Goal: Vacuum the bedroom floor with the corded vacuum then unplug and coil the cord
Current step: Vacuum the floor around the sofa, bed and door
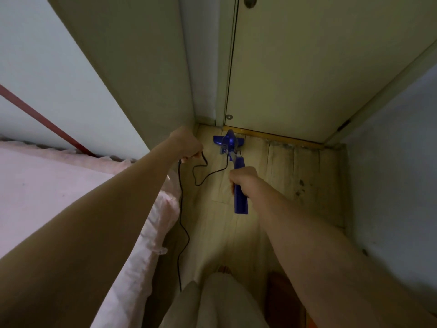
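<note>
A blue corded vacuum (240,200) stands on the pale wooden floor (295,176). Its floor head (228,140) lies against the threshold of the closed door. My right hand (243,179) grips the vacuum's handle. My left hand (188,144) holds the thin black cord (181,209) up off the floor. From that hand one stretch of cord loops across to the vacuum body. The other stretch hangs down along the bed's edge toward my legs.
A bed with pink bedding (71,197) fills the left side. A pale wardrobe panel (132,67) rises behind it. The closed door (319,67) is straight ahead and a grey wall (397,174) runs along the right. The floor strip between them is narrow.
</note>
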The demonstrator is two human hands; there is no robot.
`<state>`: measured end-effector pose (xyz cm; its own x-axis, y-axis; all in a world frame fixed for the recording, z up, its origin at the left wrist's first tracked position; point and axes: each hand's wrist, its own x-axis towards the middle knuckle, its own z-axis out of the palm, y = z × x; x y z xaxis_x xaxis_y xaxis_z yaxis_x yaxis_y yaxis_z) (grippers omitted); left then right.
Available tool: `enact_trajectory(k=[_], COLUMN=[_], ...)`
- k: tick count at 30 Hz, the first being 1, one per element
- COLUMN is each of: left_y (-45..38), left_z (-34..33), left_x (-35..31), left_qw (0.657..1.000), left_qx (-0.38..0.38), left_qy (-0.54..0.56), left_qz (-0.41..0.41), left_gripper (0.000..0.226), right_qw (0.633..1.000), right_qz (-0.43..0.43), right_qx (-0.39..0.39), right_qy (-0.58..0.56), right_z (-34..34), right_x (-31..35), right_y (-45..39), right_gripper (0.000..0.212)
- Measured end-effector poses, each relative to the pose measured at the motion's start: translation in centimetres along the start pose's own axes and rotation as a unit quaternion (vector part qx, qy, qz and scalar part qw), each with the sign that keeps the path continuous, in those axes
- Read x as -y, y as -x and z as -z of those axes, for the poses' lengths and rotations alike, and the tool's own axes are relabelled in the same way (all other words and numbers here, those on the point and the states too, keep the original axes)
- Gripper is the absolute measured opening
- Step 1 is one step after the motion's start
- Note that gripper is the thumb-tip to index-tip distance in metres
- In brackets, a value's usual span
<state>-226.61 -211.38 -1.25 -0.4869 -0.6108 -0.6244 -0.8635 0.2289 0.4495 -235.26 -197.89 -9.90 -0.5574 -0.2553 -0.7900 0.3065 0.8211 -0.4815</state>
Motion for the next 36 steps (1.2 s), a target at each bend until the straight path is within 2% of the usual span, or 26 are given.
enact_trajectory(k=[4,8,14,19,23,28,33,36], left_y=[-0.9,-0.8,0.5,3.9,7.1,12.2,17.1,19.3], left_z=[0.1,0.4,2.6,2.0,0.9,-0.1,-0.8,-2.0], left_x=[0.4,0.6,-1.9,-0.3,2.2,6.1,8.6,9.7], left_qw=[1.000,1.000,0.999,0.999,0.999,0.997,0.995,0.993], left_qx=[0.009,0.013,-0.031,-0.037,-0.033,-0.033,-0.039,-0.028], left_qy=[0.003,-0.020,-0.006,-0.007,-0.006,-0.017,-0.032,-0.035], left_qz=[0.011,0.013,-0.014,-0.031,-0.039,-0.066,-0.091,-0.105], left_gripper=[0.018,0.020,0.016,0.028,0.020,0.026,0.020,0.024], right_qw=[1.000,0.998,0.995,0.993,0.994,0.995,0.994,0.991], right_qz=[-0.009,-0.019,0.003,-0.006,-0.013,-0.015,-0.021,-0.033], right_qx=[-0.004,0.006,0.030,0.041,0.045,0.052,0.048,0.050], right_qy=[0.026,0.055,0.093,0.110,0.096,0.088,0.100,0.120], right_z=[1.5,1.9,2.5,2.4,1.5,0.1,-1.1,-1.2], right_x=[-0.2,0.5,2.9,-0.2,-3.9,-9.0,-14.4,-16.6], right_y=[-1.5,-1.9,0.7,4.2,7.3,12.9,18.8,21.6], right_gripper=[0.035,0.031,0.034,0.029,0.030,0.008,0.007,0.008])
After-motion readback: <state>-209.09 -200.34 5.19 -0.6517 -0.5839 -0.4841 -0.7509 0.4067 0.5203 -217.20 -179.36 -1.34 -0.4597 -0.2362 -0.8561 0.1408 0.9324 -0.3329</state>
